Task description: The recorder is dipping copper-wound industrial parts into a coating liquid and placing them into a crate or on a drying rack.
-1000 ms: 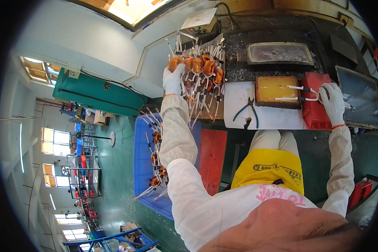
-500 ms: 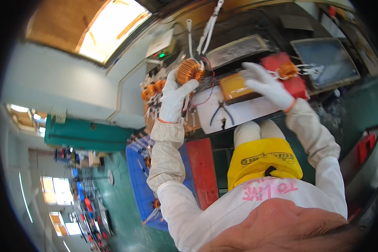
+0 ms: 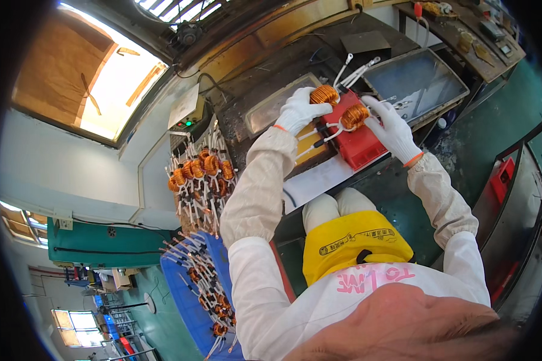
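Observation:
My left hand (image 3: 301, 111), in a white glove, grips a copper-wound ring coil (image 3: 324, 95) by its left side. White leads with metal lugs (image 3: 356, 73) stick up from that coil. My right hand (image 3: 394, 129), also gloved, has its thumb and fingers closed about the right side of a second copper coil (image 3: 354, 117). This one is over a red box (image 3: 360, 150), and its white leads with black sleeves point to the lower left. The two coils are close together. Under my left hand a yellow panel (image 3: 312, 153) is partly covered.
Many similar coils (image 3: 202, 168) are heaped at the bench's left, and more lie in a blue bin (image 3: 190, 301) below. A framed grey tray (image 3: 418, 81) stands right of the red box. White paper (image 3: 319, 183) lies along the front edge.
My left hand has carried its coil rightward to the red box. My right hand, open before, has closed on the coil there. The view has shifted to the right.

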A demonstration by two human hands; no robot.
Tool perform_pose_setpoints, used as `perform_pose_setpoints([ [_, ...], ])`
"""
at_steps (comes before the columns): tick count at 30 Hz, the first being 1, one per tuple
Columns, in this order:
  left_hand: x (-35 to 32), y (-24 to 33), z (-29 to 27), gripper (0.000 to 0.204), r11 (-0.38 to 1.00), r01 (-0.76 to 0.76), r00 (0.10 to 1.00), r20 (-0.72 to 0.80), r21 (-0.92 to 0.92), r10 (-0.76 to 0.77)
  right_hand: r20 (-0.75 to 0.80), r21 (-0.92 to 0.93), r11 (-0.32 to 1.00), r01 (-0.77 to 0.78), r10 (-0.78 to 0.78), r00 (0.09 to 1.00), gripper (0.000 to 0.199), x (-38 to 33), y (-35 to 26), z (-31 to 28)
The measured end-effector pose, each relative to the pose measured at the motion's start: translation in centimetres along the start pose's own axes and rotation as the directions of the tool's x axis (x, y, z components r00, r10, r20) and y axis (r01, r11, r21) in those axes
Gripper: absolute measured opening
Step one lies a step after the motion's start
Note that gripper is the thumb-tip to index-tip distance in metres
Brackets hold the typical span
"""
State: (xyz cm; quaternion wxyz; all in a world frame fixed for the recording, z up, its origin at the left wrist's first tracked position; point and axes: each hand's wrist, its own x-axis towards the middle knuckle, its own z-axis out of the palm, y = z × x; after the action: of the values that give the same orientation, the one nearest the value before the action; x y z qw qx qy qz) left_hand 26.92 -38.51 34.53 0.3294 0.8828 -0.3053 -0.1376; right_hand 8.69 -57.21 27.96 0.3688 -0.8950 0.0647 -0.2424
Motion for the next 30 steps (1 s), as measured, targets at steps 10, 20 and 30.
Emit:
perform_pose_setpoints([
  [10, 8.1, -6.4, 7.3, 0.066, 0.961, 0.097, 0.932, 0.363, -0.258, 0.003, 0.152, -0.251, 0.967, 0.042, -0.004, 0.988, 0.081, 1.4, 3.1, 4.0],
  [20, 8.0, -6.8, 7.1, 0.066, 0.98, 0.08, 0.91, 0.415, -0.184, 0.003, 0.234, -0.242, 0.97, 0.004, 0.054, 0.971, 0.079, 1.1, 2.5, 4.0],
  [30, 1.4, -1.8, 7.3, 0.095, 0.968, -0.21, 0.974, 0.112, 0.139, 0.196, 0.184, -0.198, 0.978, 0.06, -0.023, 0.983, 0.074, -0.4, 3.3, 2.7],
])
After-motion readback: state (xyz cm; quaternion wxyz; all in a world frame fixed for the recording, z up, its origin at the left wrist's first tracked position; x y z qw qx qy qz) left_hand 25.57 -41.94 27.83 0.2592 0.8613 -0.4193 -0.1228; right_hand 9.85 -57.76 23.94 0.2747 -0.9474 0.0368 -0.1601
